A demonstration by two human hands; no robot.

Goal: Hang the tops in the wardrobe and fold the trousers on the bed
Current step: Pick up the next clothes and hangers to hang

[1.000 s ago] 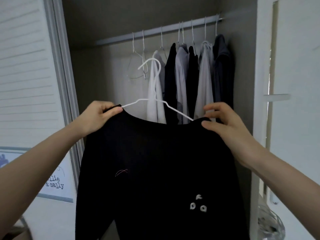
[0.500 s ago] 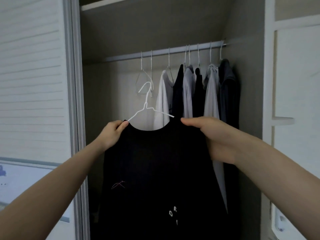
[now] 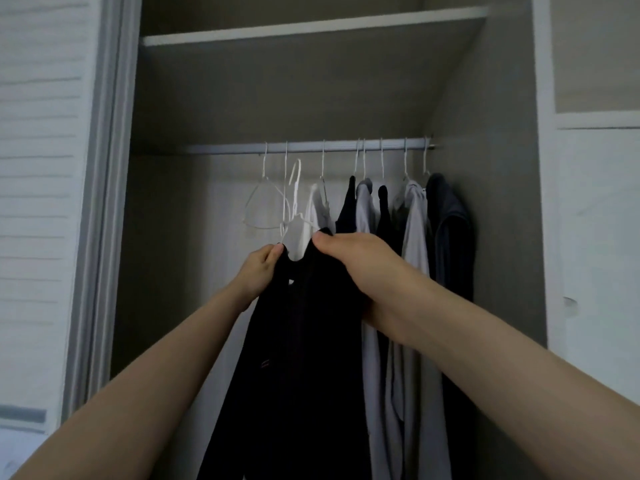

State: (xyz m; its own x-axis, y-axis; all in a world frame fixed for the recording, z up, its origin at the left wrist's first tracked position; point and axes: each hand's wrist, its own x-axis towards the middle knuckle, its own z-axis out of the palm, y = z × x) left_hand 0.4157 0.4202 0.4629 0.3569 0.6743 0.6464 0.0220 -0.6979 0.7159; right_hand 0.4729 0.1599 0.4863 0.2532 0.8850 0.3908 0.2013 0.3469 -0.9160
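Note:
A black top [image 3: 298, 341] hangs on a white wire hanger [image 3: 294, 199] that I hold up inside the wardrobe. My left hand [image 3: 258, 271] grips the top's left shoulder. My right hand [image 3: 360, 268] grips its right shoulder near the neckline. The hanger's hook reaches up just below the metal rail [image 3: 311, 147] and does not touch it. The top is turned nearly edge-on, its lower part hanging out of view.
Several tops in white, grey and black [image 3: 408, 237] hang on the rail's right half. An empty wire hanger [image 3: 263, 206] hangs left of my hook. A shelf [image 3: 311, 29] runs above. The door frame [image 3: 100, 202] stands at left, a white panel [image 3: 595, 237] at right.
Both hands have moved up and deeper into the wardrobe with the black top. The top has turned from facing me to nearly edge-on, and the hook has risen close to the rail.

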